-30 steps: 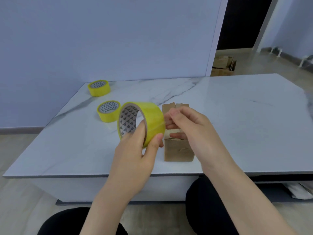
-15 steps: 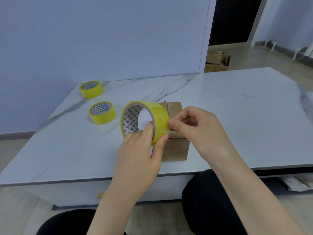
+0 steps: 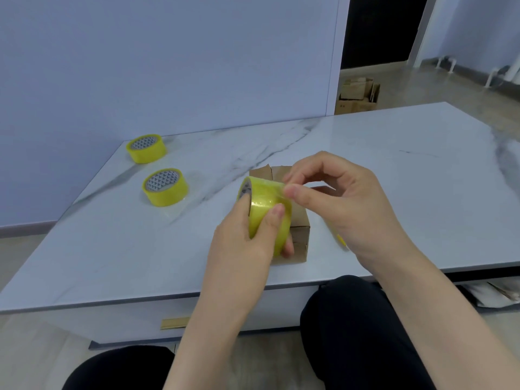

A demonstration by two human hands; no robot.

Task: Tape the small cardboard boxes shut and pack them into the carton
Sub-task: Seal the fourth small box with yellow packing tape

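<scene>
My left hand gripping tape roll; my right hand pinching roll's end at 1 o'clock; box sitting untaped behind roll, 12 o'clock; next, I'm judging: peeling strip, needing steady pull.

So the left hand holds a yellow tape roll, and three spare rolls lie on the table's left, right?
Only two: the head view shows a nearer roll and a farther roll. The left hand does hold the yellow tape roll.
</scene>
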